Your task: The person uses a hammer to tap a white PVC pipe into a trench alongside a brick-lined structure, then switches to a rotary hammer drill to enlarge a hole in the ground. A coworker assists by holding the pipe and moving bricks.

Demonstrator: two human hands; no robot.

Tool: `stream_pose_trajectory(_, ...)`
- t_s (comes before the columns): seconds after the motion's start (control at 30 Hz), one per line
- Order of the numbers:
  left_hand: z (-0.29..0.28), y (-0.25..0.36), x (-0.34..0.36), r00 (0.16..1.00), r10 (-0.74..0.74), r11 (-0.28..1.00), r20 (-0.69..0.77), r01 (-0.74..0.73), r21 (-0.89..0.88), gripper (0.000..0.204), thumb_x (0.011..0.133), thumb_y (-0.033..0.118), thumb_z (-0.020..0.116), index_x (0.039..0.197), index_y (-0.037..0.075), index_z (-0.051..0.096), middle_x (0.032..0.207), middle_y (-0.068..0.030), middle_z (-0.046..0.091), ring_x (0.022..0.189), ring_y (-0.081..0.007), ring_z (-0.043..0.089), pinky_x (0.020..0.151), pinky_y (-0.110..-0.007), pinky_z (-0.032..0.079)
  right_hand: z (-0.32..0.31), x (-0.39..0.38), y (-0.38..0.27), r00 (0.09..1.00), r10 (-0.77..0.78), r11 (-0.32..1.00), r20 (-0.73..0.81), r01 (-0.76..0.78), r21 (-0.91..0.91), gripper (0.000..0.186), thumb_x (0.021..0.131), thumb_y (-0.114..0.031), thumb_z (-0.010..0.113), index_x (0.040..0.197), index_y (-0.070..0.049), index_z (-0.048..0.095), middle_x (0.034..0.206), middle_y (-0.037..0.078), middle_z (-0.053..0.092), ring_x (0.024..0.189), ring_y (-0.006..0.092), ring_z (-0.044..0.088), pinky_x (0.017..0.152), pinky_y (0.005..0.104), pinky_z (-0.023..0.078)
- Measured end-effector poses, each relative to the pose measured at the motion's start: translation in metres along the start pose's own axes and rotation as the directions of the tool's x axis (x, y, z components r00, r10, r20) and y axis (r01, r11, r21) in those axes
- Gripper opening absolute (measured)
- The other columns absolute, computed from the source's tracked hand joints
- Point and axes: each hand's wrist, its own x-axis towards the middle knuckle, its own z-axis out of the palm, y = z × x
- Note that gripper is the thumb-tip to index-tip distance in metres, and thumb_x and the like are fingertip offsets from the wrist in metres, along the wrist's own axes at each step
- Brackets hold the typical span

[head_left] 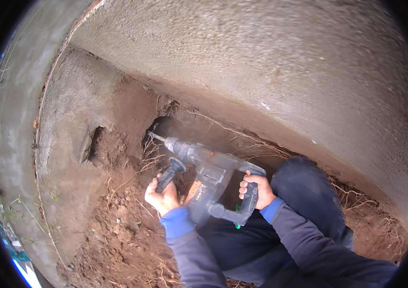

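Observation:
A dusty rotary hammer drill (213, 174) lies across the middle of the view, its body slightly blurred. My left hand (164, 194) is wrapped round its black side handle (170, 175). Round the rear grip (250, 199) the fingers of my right hand (257, 189) are closed; whether a finger presses the trigger I cannot make out. The metal bit (156, 137) points left and away from me into a dark hole (158, 126) at the foot of the wall. Its tip is hard to see against the hole's edge.
A rough concrete wall (281, 62) slopes over the far side, and a grey wall (65, 105) with a second hole (96, 143) stands at left. Thin roots (242, 133) run along the base. Loose brown soil (117, 240) spreads at lower left. My bent knee (305, 192) is beside my right hand.

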Motion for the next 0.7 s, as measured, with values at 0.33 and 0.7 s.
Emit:
stream_pose_trajectory(0.33,0.003,0.002,-0.007,0.996,0.04,0.997,-0.075,-0.044,-0.059,0.022,0.059,-0.016,0.053,0.072,0.003,0.052,0.08,-0.0098,0.055,0.09,-0.0282,0.056,0.094,-0.04,0.047,0.0,0.014,-0.007,0.997,0.067,0.998,-0.034,-0.067,-0.001,0.017,0.082,-0.011,0.062,0.092,-0.024,0.059,0.076,0.001,0.054,0.067,0.0189,0.053,0.061,0.037,0.045)
stream_pose_trajectory(0.7,-0.002,0.026,0.033,0.996,0.065,0.995,-0.053,-0.069,-0.07,0.023,0.058,-0.014,0.056,0.074,0.003,0.055,0.08,-0.0092,0.058,0.088,-0.0268,0.057,0.093,-0.039,0.046,0.02,0.052,0.016,0.998,0.035,0.994,-0.049,-0.04,-0.099,0.017,0.083,-0.011,0.061,0.095,-0.022,0.058,0.076,0.002,0.053,0.067,0.0185,0.052,0.061,0.0365,0.044)
